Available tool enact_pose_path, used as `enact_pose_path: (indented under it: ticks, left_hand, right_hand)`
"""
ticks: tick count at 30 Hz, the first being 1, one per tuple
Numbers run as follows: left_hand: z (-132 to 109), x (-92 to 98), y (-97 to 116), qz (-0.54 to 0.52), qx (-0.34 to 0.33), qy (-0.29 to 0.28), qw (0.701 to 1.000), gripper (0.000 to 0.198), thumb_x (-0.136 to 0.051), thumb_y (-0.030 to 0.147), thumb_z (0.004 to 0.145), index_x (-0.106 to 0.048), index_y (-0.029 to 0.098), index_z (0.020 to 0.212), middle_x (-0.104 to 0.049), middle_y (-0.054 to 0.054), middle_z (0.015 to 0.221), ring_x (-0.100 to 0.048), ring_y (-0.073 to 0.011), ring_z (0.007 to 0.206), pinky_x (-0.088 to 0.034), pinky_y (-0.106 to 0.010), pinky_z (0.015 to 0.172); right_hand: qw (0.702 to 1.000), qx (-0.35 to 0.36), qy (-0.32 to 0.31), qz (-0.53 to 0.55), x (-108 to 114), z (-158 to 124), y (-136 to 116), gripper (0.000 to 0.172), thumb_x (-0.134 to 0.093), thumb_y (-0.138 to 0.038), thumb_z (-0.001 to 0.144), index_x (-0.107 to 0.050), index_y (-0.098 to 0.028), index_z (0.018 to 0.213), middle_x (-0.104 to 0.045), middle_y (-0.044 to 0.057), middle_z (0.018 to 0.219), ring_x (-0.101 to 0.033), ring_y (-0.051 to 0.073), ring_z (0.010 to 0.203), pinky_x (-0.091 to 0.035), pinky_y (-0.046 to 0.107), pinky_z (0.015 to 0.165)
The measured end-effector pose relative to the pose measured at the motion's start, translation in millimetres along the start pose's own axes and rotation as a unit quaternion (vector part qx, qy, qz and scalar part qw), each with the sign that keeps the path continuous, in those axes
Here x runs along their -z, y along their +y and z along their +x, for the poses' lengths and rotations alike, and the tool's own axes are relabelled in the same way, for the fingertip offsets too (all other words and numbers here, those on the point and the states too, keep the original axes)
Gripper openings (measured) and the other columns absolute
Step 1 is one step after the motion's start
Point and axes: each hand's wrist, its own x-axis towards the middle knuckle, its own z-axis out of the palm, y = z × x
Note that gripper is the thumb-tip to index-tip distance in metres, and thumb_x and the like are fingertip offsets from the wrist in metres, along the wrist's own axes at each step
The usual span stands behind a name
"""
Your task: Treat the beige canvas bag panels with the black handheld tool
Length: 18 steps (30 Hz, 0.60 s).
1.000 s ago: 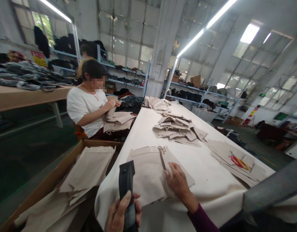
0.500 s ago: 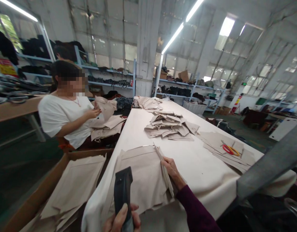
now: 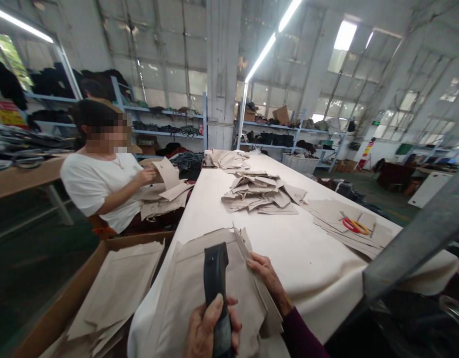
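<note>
My left hand (image 3: 210, 330) is closed around a black handheld tool (image 3: 215, 283), held upright at the bottom of the view over a beige fabric piece (image 3: 199, 293). That piece lies on the near end of a long white table (image 3: 311, 248). My right hand (image 3: 264, 273), in a purple sleeve, grips the right edge of the fabric piece, where a folded flap stands up. Its fingers curl onto the cloth.
A seated person in a white shirt (image 3: 98, 184) handles beige pieces at the table's left side. A cardboard box (image 3: 83, 293) of cut pieces stands at lower left. Further along lie a fabric pile (image 3: 259, 196) and scissors (image 3: 351, 226). A grey metal bar (image 3: 415, 238) crosses at right.
My left hand has moved the black tool right and up over the fabric. My right hand has slid down the fabric's edge toward me and lifted the flap. The seated person turned a piece.
</note>
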Motion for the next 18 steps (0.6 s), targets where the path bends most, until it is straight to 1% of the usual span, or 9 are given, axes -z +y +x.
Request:
enact_pose_path:
  ticks: [3,6,8,10,12,14,16,18]
  left_hand:
    - [1.9,-2.3,-3.1,0.01,-0.015,-0.014,1.0,0.05,-0.062,0.061,0.068,-0.061,0.012,0.076,-0.057,-0.001,0.048,-0.05,-0.012,0.034,-0.039,-0.022,0.035]
    - [1.4,-4.3,-3.0,0.003,-0.013,-0.019,1.0,0.048,-0.06,0.059,0.071,-0.061,0.012,0.077,-0.057,-0.001,0.048,-0.049,-0.0118,0.034,-0.038,-0.022,0.035]
    - [0.0,-4.7,0.7,-0.002,-0.018,-0.009,1.0,0.046,-0.06,0.057,0.072,-0.06,0.012,0.079,-0.057,-0.001,0.05,-0.049,-0.0116,0.036,-0.038,-0.022,0.036]
    - [-1.6,-3.4,6.5,-0.011,-0.031,0.013,0.999,0.044,-0.061,0.055,0.072,-0.06,0.012,0.08,-0.058,-0.001,0.052,-0.05,-0.0111,0.038,-0.037,-0.021,0.037]
    - [-3.1,0.2,12.1,-0.023,-0.04,0.038,0.998,0.043,-0.062,0.054,0.071,-0.059,0.013,0.081,-0.057,0.0,0.053,-0.049,-0.0104,0.039,-0.036,-0.02,0.038]
    - [-4.6,4.9,15.0,-0.034,-0.038,0.05,0.997,0.042,-0.063,0.053,0.07,-0.059,0.013,0.082,-0.057,0.001,0.054,-0.049,-0.0101,0.039,-0.036,-0.021,0.038]
    - [-6.2,8.7,14.3,-0.038,-0.036,0.048,0.997,0.042,-0.063,0.054,0.07,-0.059,0.013,0.081,-0.057,0.001,0.054,-0.049,-0.01,0.038,-0.037,-0.021,0.038]
    - [-7.9,10.0,10.9,-0.035,-0.038,0.029,0.998,0.044,-0.062,0.056,0.07,-0.059,0.013,0.079,-0.056,0.001,0.052,-0.048,-0.0103,0.036,-0.038,-0.022,0.037]
  right_hand:
    - [0.999,-0.017,0.0,0.033,-8.9,-13.2,0.5,0.033,-0.059,-0.034,0.082,-0.065,-0.014,0.107,-0.069,0.005,0.08,-0.058,0.014,0.06,-0.042,0.023,0.054]
    - [0.998,-0.036,0.027,0.05,-11.0,-25.9,6.7,0.029,-0.063,-0.029,0.079,-0.066,-0.016,0.104,-0.07,0.004,0.083,-0.061,0.015,0.066,-0.045,0.024,0.059]
    - [0.996,-0.046,0.047,0.056,-9.3,-33.1,12.5,0.028,-0.065,-0.028,0.077,-0.065,-0.017,0.103,-0.069,0.004,0.088,-0.064,0.018,0.074,-0.048,0.026,0.065]
    - [0.995,-0.055,0.059,0.059,-6.8,-38.1,17.7,0.031,-0.066,-0.03,0.076,-0.064,-0.018,0.105,-0.069,0.006,0.094,-0.064,0.022,0.082,-0.049,0.031,0.071]
    - [0.994,-0.061,0.067,0.055,-4.9,-40.4,20.4,0.033,-0.067,-0.031,0.074,-0.065,-0.017,0.104,-0.068,0.007,0.099,-0.064,0.024,0.086,-0.049,0.034,0.074]
    - [0.994,-0.06,0.073,0.047,-5.0,-40.2,19.8,0.034,-0.068,-0.032,0.074,-0.065,-0.017,0.104,-0.066,0.008,0.103,-0.062,0.025,0.091,-0.048,0.035,0.077]
    - [0.995,-0.054,0.071,0.036,-7.4,-38.7,16.6,0.033,-0.068,-0.032,0.074,-0.066,-0.018,0.104,-0.066,0.008,0.105,-0.061,0.025,0.094,-0.047,0.033,0.078]
    - [0.997,-0.048,0.058,0.024,-11.0,-37.5,12.9,0.031,-0.067,-0.031,0.074,-0.068,-0.018,0.102,-0.066,0.007,0.104,-0.061,0.023,0.09,-0.048,0.031,0.075]
